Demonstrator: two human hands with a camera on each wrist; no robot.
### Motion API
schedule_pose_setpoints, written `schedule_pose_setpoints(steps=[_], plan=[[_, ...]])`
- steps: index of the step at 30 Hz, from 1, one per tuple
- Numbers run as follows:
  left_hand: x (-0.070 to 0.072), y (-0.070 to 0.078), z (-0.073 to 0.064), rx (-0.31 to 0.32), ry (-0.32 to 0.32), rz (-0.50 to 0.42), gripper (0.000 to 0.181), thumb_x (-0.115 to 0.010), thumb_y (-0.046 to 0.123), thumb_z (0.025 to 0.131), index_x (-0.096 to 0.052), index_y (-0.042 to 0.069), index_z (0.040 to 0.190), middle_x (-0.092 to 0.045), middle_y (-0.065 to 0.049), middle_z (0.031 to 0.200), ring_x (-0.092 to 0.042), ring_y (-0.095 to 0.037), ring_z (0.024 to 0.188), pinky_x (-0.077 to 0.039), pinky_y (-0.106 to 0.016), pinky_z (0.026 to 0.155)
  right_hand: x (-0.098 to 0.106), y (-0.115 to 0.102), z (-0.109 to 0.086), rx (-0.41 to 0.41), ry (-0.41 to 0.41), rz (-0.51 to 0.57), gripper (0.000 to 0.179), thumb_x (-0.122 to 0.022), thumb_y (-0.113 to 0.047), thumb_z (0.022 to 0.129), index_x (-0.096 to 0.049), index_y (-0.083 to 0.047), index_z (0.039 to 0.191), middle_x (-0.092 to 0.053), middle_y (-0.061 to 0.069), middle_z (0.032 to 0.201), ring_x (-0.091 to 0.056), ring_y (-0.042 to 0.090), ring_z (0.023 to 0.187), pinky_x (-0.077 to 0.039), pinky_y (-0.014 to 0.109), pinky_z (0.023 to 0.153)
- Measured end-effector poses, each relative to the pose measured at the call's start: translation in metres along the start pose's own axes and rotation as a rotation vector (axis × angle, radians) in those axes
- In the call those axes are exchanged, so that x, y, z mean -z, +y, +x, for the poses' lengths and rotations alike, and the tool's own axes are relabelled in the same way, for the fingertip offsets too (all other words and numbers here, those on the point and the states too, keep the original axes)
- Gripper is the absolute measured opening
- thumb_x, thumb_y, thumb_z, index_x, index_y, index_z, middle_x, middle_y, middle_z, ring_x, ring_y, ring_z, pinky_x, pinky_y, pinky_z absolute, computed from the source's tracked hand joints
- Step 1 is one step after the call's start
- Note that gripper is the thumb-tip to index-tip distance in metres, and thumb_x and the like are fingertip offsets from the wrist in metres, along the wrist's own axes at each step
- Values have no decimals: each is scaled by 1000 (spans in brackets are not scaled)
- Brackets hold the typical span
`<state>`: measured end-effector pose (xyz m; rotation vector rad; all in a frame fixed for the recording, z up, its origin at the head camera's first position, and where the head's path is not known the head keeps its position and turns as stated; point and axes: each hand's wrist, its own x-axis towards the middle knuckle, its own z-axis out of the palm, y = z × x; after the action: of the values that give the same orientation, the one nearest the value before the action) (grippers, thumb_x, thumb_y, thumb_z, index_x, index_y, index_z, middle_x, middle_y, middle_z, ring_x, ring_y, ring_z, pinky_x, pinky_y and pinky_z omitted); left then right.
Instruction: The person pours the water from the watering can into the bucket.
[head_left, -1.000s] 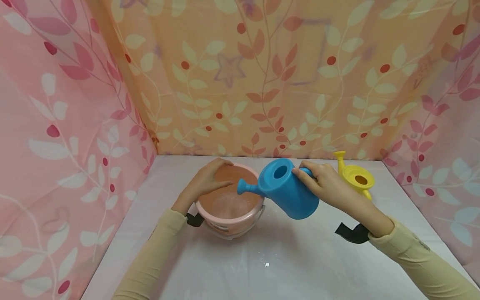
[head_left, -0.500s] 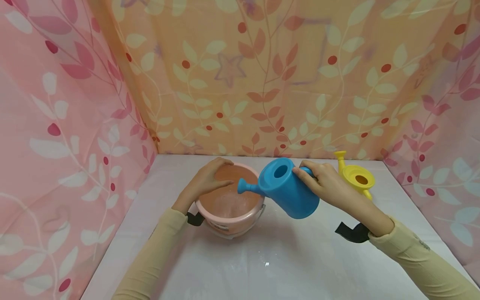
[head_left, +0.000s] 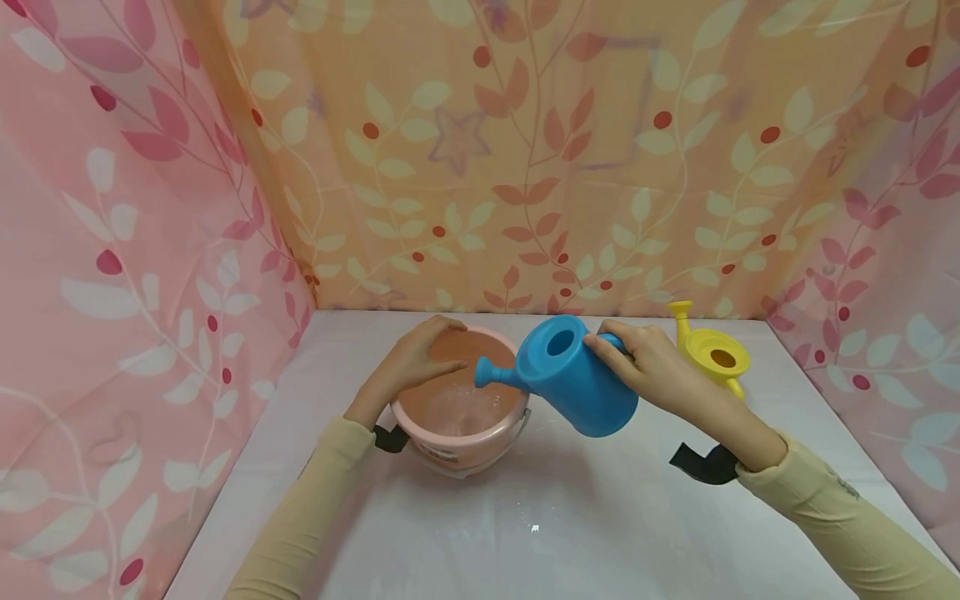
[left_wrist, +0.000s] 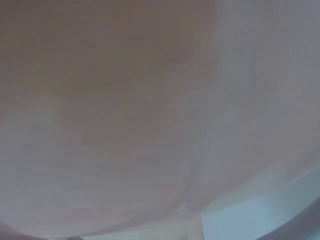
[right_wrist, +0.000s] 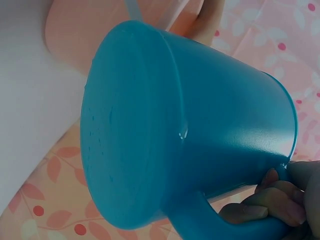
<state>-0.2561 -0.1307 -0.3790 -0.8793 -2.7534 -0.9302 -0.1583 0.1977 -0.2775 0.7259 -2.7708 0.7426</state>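
My right hand [head_left: 648,362] holds a blue toy watering can [head_left: 581,387] by its handle, tilted with its spout pointing left over a pink bucket [head_left: 465,437]. In the right wrist view the can's wet round base [right_wrist: 125,125] faces the camera, and curled fingers [right_wrist: 280,202] wrap the handle. Small splashes show in the water at the bottom of the bucket. My left hand [head_left: 420,354] holds the bucket's left rim, its thumb over the inside and its fingers along the back edge. A blurred pale surface fills most of the left wrist view.
A yellow watering can [head_left: 716,354] stands at the back right of the white table [head_left: 600,533]. Water drops [head_left: 534,527] lie in front of the bucket. Flower-patterned cloth [head_left: 570,208] walls in the back and both sides.
Both hands, the blue watering can and the bucket stay in practically the same places. Only the splashes on the water inside the bucket differ slightly.
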Motion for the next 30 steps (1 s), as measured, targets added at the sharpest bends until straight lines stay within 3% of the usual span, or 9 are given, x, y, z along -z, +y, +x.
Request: schedule_pose_setpoints(steps=[30], plan=[[-1,-1,0,-5,5,-1,55,-73,41,78,-55,16,123,-55,1,122,-49,-20,118,-41,-42,100,0,0,-1,5,-7,13,23,-52,-29,95,-56,-9,84,-62,2,73,-62,18,71,-55,48,71]])
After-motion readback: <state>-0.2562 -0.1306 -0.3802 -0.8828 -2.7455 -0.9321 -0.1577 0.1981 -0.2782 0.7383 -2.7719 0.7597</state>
